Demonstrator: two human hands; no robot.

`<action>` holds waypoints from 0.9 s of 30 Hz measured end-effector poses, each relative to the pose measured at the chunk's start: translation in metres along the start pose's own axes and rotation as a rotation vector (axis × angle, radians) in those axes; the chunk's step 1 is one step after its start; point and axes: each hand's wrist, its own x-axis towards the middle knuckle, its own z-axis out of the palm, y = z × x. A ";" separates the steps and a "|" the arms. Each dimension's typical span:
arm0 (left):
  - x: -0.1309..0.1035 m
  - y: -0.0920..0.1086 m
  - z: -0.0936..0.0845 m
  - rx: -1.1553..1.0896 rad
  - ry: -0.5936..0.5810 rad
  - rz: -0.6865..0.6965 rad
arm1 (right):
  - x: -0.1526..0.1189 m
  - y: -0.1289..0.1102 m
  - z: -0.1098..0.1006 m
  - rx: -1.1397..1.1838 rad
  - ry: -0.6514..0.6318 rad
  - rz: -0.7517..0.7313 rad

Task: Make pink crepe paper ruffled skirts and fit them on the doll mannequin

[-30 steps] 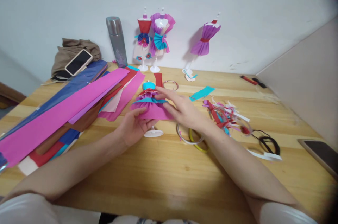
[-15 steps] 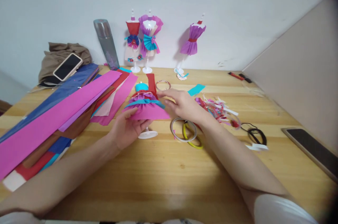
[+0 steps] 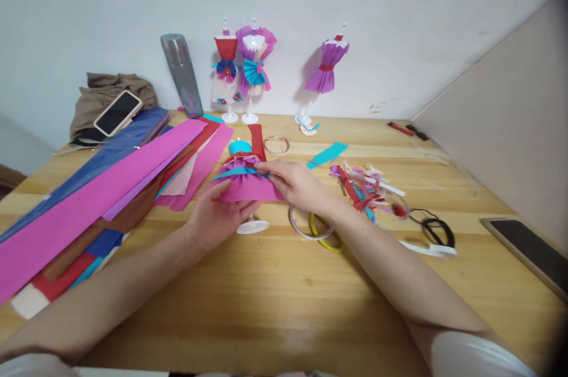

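Observation:
A small dress form wears a layered paper dress (image 3: 248, 189) with a blue top, a red waist and blue and pink skirt layers. Its white round base (image 3: 252, 226) shows below. At the left, my left hand (image 3: 217, 214) grips the pink skirt's lower edge, thumb above and fingers underneath. My right hand (image 3: 295, 184) is closed at the right side of the skirt, fingertips on the blue layer near the waist. A red paper strip (image 3: 257, 140) lies behind the dress.
Three dressed forms, one in purple (image 3: 327, 72), stand along the wall beside a bottle (image 3: 183, 78). Long paper sheets (image 3: 110, 173) cover the left. Scraps (image 3: 366, 187), tape rings (image 3: 276, 145), a blue piece (image 3: 328, 155) and a phone (image 3: 528, 247) lie right.
My right hand has moved left and down onto the skirt, its fingers now touching the paper. My left hand keeps its grip. The view has shifted slightly.

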 end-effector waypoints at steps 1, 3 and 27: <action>0.000 0.000 0.000 -0.004 -0.005 -0.001 | 0.000 -0.001 0.000 0.002 0.008 -0.006; 0.001 -0.001 -0.001 -0.018 -0.014 -0.002 | 0.000 -0.003 0.000 0.012 0.009 -0.015; 0.004 -0.003 -0.005 -0.010 -0.131 -0.039 | -0.004 -0.026 -0.001 0.013 0.011 -0.103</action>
